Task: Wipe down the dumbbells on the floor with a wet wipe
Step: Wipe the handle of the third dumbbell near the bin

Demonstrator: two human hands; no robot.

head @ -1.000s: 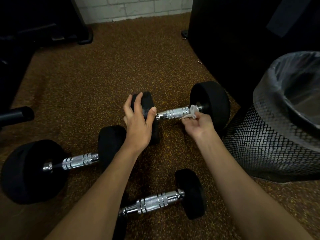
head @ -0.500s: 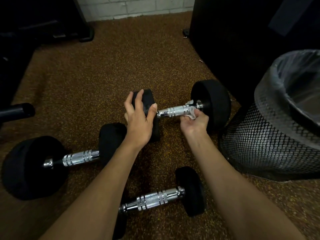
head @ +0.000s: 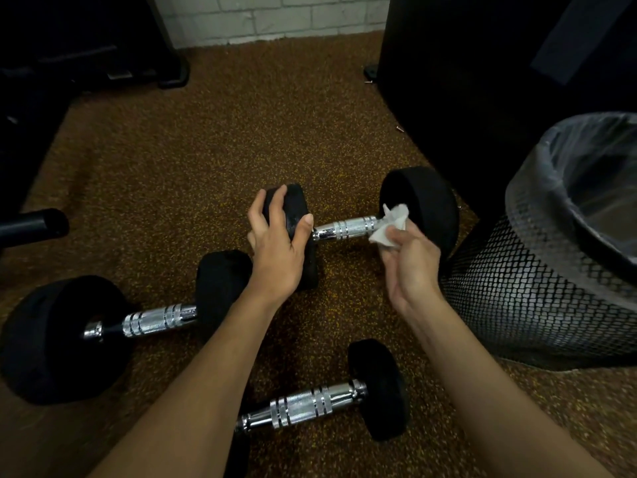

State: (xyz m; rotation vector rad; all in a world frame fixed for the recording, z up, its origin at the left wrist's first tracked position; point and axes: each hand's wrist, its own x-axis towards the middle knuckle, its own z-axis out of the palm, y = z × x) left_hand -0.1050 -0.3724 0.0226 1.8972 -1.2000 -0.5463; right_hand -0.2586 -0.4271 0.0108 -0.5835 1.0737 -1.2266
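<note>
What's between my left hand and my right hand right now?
In the head view, the chrome handle of the far dumbbell spans the gap from the left hand, gripping one head, to the right hand pinching the wet wipe.

From the far dumbbell [head: 348, 229], a second dumbbell [head: 151, 319] lies at eight o'clock, a third dumbbell [head: 303, 408] at six, nearest me, and the mesh bin [head: 534, 305] stands just beside at three.

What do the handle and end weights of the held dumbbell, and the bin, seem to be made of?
The handle looks like chromed steel: bright, mirror-like, with knurled bands. The end weights seem rubber-coated: matte black, no shine. The bin looks like black metal mesh with a plastic liner.
</note>
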